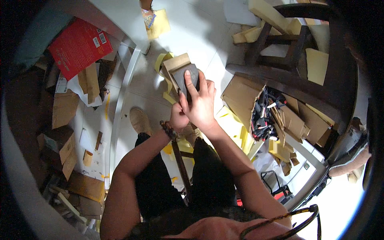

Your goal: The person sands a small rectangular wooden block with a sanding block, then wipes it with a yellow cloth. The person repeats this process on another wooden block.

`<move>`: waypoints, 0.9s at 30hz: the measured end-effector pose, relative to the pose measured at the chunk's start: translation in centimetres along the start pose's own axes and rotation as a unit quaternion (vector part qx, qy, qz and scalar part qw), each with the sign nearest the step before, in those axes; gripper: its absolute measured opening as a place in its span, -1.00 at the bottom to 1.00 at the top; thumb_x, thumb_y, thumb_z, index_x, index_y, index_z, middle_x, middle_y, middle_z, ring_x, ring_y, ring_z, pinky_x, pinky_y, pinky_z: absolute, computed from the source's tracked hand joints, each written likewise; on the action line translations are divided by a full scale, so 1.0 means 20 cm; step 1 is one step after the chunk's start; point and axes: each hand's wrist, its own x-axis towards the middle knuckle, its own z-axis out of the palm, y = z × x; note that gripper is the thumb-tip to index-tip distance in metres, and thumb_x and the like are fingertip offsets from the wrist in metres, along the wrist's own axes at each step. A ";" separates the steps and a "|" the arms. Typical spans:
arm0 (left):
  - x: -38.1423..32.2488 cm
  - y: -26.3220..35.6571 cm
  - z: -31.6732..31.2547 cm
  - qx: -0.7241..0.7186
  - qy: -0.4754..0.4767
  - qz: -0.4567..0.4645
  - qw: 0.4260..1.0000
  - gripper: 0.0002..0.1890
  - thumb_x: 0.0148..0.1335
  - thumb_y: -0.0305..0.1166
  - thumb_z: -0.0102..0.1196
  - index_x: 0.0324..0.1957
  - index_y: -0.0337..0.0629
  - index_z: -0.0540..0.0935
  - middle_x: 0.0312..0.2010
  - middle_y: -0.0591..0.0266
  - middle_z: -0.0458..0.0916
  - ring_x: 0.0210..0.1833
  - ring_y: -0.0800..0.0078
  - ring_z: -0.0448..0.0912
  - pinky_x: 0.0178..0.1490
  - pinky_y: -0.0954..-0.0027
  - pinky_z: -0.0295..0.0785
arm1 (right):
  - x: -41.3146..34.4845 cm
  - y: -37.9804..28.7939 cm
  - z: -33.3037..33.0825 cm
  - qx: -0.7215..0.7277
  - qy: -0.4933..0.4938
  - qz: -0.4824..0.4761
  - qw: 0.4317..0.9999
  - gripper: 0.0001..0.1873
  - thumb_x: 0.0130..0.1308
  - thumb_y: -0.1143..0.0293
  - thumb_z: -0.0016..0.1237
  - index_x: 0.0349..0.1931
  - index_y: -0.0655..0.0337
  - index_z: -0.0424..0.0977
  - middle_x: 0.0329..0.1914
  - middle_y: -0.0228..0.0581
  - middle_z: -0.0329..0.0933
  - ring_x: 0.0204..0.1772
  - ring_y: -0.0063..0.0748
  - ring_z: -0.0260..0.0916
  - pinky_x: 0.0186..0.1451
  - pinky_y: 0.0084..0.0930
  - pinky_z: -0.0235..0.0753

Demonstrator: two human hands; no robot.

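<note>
Before my body, near the middle of the head view, I hold a small cardboard piece with a dark grey block lying against it. My right hand presses on the block, one finger laid flat along its top face and the other fingers curled over its right side. Below it, my left hand, with a beaded bracelet at the wrist, is closed around the lower end, which is mostly hidden by my fingers. Just behind the cardboard hangs or lies a curled yellow strip.
An open cardboard box with dark tangled items stands at the right, beside a dark wooden chair and foam pieces. At the left, a red printed sheet or box lies over cardboard scraps, behind a metal edge.
</note>
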 end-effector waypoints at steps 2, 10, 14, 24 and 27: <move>0.01 -0.03 0.01 -0.076 -0.022 0.014 0.997 -0.77 0.30 -0.59 0.30 -0.01 -0.32 0.66 -0.01 0.33 0.74 0.02 0.63 0.61 0.10 0.45 0.51 | 0.11 0.04 0.03 0.023 0.020 0.005 1.000 -0.27 0.17 0.33 0.24 0.42 0.15 0.47 0.40 0.31 0.33 0.09 0.18 0.34 0.25 0.06 0.38; 0.04 0.06 0.07 -0.030 0.017 0.043 0.998 -0.68 0.37 -0.55 0.28 0.15 -0.30 0.63 0.05 0.30 0.73 0.09 0.57 0.62 0.16 0.36 0.53 | 0.07 0.01 0.02 0.013 0.008 -0.013 1.000 -0.29 0.20 0.30 0.21 0.42 0.14 0.47 0.38 0.30 0.36 0.13 0.21 0.35 0.22 0.07 0.42; -0.01 0.00 -0.02 -0.101 -0.028 -0.061 0.993 -0.70 0.37 -0.55 0.28 0.12 -0.33 0.63 0.00 0.31 0.75 0.04 0.59 0.63 0.15 0.37 0.54 | 0.36 0.03 0.07 0.035 0.040 0.038 0.998 -0.29 0.20 0.28 0.23 0.42 0.07 0.47 0.39 0.31 0.34 0.14 0.22 0.33 0.27 0.04 0.39; -0.02 0.00 -0.01 -0.047 -0.026 -0.035 0.998 -0.67 0.35 -0.59 0.28 0.14 -0.33 0.60 0.01 0.30 0.73 0.03 0.55 0.64 0.17 0.39 0.54 | 0.29 0.03 0.08 0.024 0.053 0.052 0.997 -0.22 0.12 0.29 0.23 0.44 0.09 0.42 0.45 0.26 0.27 0.16 0.18 0.31 0.20 0.09 0.38; 0.02 -0.09 0.01 -0.247 0.073 -0.077 0.963 -0.68 0.38 -0.57 0.26 0.14 -0.33 0.60 -0.01 0.27 0.74 0.02 0.52 0.66 0.16 0.37 0.55 | 0.12 -0.05 0.09 0.031 -0.005 -0.044 0.999 -0.19 0.06 0.31 0.27 0.45 0.03 0.45 0.48 0.24 0.24 0.20 0.17 0.34 0.25 0.08 0.38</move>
